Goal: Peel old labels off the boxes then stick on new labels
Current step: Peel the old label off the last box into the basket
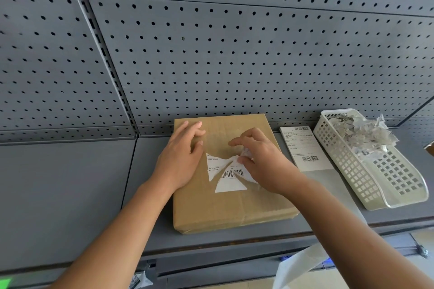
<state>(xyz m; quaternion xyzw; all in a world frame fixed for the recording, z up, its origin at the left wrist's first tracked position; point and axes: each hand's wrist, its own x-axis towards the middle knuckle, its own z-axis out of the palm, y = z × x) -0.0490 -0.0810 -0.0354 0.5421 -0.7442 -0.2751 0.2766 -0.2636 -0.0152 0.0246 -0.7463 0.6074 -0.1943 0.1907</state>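
A flat brown cardboard box point(225, 206) lies on the grey shelf. On its top is a torn white old label point(229, 177) with a barcode; part of it is ripped away. My left hand point(180, 159) lies flat on the box's left side, fingers straight, holding it down. My right hand point(260, 159) pinches a lifted, crumpled piece of the old label between thumb and fingers. A fresh white label sheet point(303, 148) with barcodes lies on the shelf to the right of the box.
A white perforated plastic basket point(366, 185) at the right holds several torn label scraps point(361, 131). A grey pegboard wall point(211, 54) rises behind the shelf point(70, 195). A white strip of paper point(298, 267) hangs below the shelf's front edge.
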